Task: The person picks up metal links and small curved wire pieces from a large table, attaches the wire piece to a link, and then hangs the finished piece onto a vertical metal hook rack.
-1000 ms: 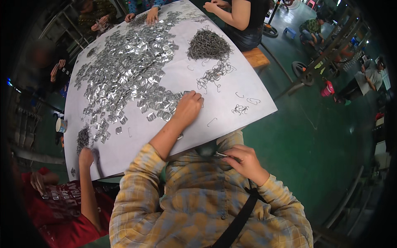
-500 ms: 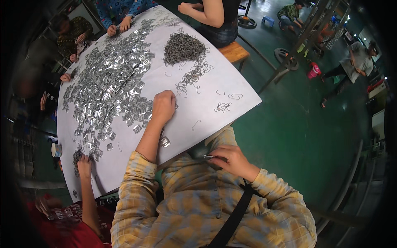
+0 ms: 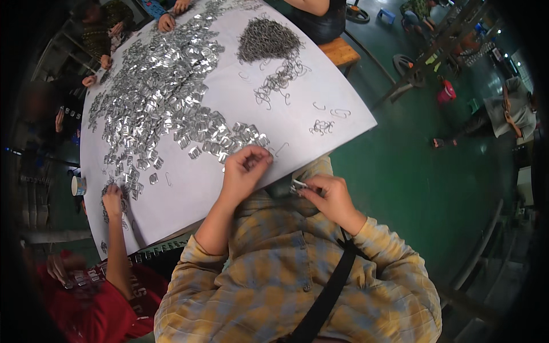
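Observation:
My left hand [image 3: 245, 172] is above the table's near edge, its fingers curled in and the thumb close to the index fingertip. Whatever it may pinch is too small to make out. In front of my lap, my right hand [image 3: 334, 200] grips a small silver metal buckle [image 3: 297, 186] between thumb and fingers. Just beyond the left hand, loose flat buckles [image 3: 234, 137] spread out from a large heap of the same pieces [image 3: 166, 94]. A single bent wire hook [image 3: 282, 150] lies right of my left fingertips.
The white tabletop [image 3: 183, 211] carries a dense pile of wire hooks [image 3: 267, 40], with looser hooks [image 3: 323, 127] toward the right corner. At left, a co-worker's hand [image 3: 112, 200] touches another small hook pile. Other people's hands rest along the far edge. A wooden bench [image 3: 341, 52] stands beyond.
My left hand has drawn back from beside the loose buckles toward my body and the right hand. The buckle in my right hand now shows more of its face. The whole view has shifted slightly.

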Demonstrator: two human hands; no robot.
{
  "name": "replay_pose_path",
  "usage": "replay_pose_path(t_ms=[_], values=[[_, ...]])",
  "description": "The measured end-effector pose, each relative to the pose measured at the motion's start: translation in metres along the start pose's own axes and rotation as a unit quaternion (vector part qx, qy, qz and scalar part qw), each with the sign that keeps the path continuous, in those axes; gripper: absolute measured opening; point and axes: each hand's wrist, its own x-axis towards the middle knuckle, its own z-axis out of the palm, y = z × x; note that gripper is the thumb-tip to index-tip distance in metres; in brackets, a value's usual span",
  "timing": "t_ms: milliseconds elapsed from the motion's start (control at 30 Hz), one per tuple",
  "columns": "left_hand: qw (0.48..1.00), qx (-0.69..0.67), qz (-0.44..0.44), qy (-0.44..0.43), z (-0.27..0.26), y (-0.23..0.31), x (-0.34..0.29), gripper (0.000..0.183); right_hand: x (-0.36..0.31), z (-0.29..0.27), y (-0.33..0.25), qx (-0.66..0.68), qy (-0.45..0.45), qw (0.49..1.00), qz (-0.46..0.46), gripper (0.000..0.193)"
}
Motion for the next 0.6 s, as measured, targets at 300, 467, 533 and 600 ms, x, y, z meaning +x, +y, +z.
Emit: replay_pose_path(t_ms=[300, 467, 533, 600], values=[[0.994, 0.041, 0.089, -0.05, 0.034, 0.017, -0.029, 0.009, 0.003, 0.001, -0.004, -0.01, 0.029, 1.0, -0.008, 0.012], [0.975, 0.132, 0.178, -0.002, 0.038, 0.01, -0.028, 0.009, 0.003, 0.003, -0.006, 0.0, 0.032, 0.999, 0.0, 0.012], [0.962, 0.164, 0.216, 0.009, 0.038, 0.011, -0.028, 0.01, 0.003, 0.004, -0.007, -0.007, 0.024, 1.0, -0.013, 0.012], [0.966, 0.141, 0.217, -0.004, 0.04, 0.009, -0.03, 0.011, 0.003, 0.005, -0.008, -0.012, 0.014, 0.999, -0.028, 0.012]])
